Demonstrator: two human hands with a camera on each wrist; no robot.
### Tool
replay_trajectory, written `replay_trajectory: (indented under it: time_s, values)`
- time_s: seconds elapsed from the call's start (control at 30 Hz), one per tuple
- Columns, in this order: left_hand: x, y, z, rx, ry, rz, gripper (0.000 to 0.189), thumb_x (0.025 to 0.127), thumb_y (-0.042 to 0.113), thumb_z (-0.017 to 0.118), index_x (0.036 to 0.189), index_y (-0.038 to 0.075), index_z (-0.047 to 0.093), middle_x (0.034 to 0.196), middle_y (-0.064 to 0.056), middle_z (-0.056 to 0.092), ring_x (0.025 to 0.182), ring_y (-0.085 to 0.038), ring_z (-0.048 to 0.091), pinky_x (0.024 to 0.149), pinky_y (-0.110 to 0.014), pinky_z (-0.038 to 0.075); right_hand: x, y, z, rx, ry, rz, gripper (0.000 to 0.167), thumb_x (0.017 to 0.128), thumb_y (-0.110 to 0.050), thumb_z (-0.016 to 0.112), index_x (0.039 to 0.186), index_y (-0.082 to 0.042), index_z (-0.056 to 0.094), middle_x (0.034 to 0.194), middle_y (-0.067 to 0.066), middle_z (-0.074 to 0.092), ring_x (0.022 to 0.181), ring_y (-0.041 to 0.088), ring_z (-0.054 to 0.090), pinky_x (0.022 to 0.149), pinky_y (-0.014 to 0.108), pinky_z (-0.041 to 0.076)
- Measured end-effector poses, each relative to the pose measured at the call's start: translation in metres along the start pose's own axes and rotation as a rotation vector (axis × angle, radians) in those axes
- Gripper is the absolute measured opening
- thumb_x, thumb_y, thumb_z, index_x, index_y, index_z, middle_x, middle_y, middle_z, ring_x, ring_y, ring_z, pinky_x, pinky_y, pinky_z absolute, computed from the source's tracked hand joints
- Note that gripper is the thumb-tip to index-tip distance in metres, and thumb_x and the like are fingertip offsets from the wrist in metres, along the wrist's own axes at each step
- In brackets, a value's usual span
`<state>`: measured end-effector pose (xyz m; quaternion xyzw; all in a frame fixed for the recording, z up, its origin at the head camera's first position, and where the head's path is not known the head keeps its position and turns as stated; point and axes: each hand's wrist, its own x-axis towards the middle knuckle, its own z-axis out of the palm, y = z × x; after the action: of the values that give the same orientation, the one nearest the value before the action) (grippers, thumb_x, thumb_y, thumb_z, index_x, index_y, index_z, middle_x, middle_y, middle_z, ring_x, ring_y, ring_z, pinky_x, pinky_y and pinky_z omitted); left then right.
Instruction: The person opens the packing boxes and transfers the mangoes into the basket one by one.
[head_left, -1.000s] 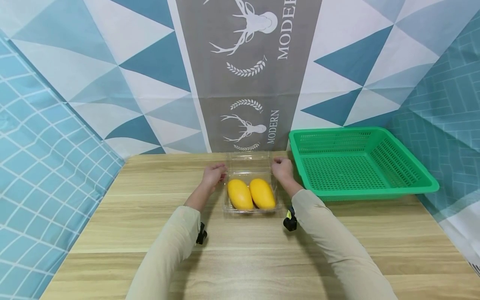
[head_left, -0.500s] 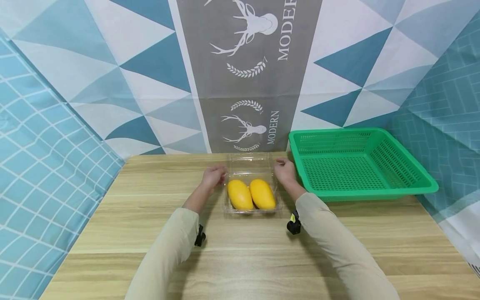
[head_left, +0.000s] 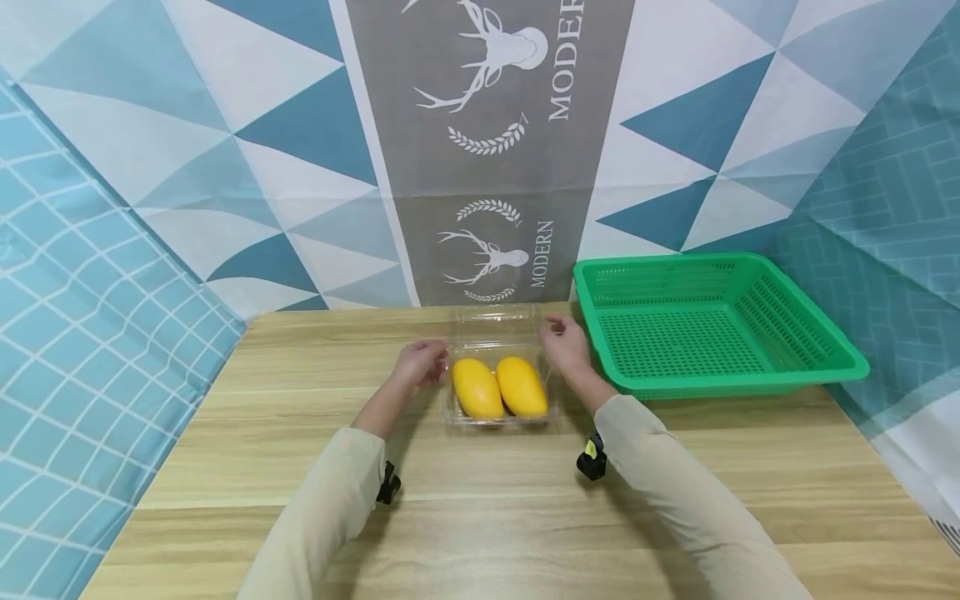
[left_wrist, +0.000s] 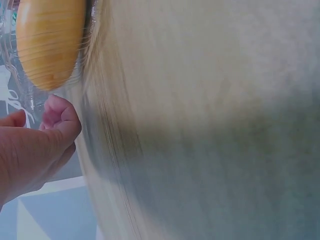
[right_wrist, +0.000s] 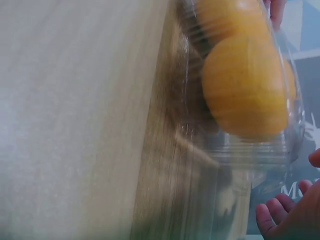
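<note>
Clear box (head_left: 498, 422) w/ 2 yellow fruits (head_left: 477, 388) sits btwn L grip (head_left: 421, 363) & R grip (head_left: 564, 343). Both slack, fingers loosely bent, nothing held.

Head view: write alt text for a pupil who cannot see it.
Two yellow mangoes sit in an open clear clamshell box between a person's left grip and right grip; a green basket stands to the right on a wood-grain table.

"MODERN" (head_left: 542, 254) on grey wall panel (head_left: 491, 179)
</note>
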<state>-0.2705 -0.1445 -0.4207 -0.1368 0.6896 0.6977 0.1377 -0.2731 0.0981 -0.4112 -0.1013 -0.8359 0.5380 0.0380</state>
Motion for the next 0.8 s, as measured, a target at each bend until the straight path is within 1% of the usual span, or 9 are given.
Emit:
replay_trajectory:
  time_s: [0.13,0.23,0.43,0.53,0.67,0.8]
  values:
    - [-0.005,-0.001,-0.001,0.016,-0.014,-0.005,0.039,0.095,0.015,0.051,0.129,-0.004,0.046,0.085,-0.004,0.052,0.064,-0.011,0.051,0.058,-0.021,0.047,-0.01,-0.007,-0.002,-0.018,-0.029,-0.015,0.042,0.091,-0.024,0.054,0.128,-0.004,0.051,0.124,0.018,0.054,0.113,0.031,0.052,0.097,0.044,0.045]
    - [-0.009,-0.001,-0.002,0.027,-0.023,-0.006,0.039,0.095,0.016,0.051,0.129,-0.003,0.046,0.088,-0.005,0.052,0.067,-0.011,0.053,0.06,-0.021,0.049,-0.016,-0.01,-0.004,-0.026,-0.047,-0.04,0.045,0.09,-0.025,0.056,0.129,-0.004,0.05,0.126,0.018,0.053,0.115,0.032,0.051,0.097,0.045,0.045]
    - [-0.015,-0.003,-0.003,0.072,-0.05,-0.017,0.039,0.095,0.015,0.05,0.13,-0.001,0.046,0.091,-0.003,0.052,0.071,-0.01,0.054,0.063,-0.02,0.051,-0.023,-0.013,-0.009,-0.031,-0.074,-0.076,0.046,0.089,-0.025,0.057,0.13,-0.006,0.05,0.13,0.016,0.052,0.118,0.031,0.049,0.1,0.045,0.043]
    - [-0.016,-0.004,-0.003,0.087,-0.063,-0.022,0.037,0.095,0.014,0.051,0.129,0.0,0.047,0.09,-0.002,0.051,0.072,-0.01,0.053,0.063,-0.02,0.05,-0.026,-0.013,-0.012,-0.05,-0.098,-0.096,0.048,0.088,-0.024,0.06,0.131,-0.007,0.049,0.132,0.015,0.05,0.119,0.031,0.048,0.101,0.045,0.043]
    - [-0.016,-0.003,-0.002,0.082,-0.067,-0.027,0.035,0.095,0.015,0.051,0.127,0.002,0.048,0.087,-0.001,0.051,0.071,-0.01,0.053,0.061,-0.019,0.049,-0.031,-0.014,-0.017,-0.07,-0.139,-0.117,0.053,0.085,-0.026,0.064,0.133,-0.01,0.047,0.134,0.014,0.049,0.121,0.031,0.047,0.101,0.045,0.043]
    - [-0.017,-0.003,-0.002,0.076,-0.071,-0.026,0.035,0.095,0.015,0.051,0.128,0.002,0.047,0.086,-0.001,0.051,0.069,-0.01,0.052,0.058,-0.019,0.047,-0.037,-0.015,-0.02,-0.075,-0.175,-0.147,0.055,0.084,-0.027,0.066,0.133,-0.011,0.046,0.135,0.013,0.048,0.122,0.031,0.046,0.101,0.045,0.043]
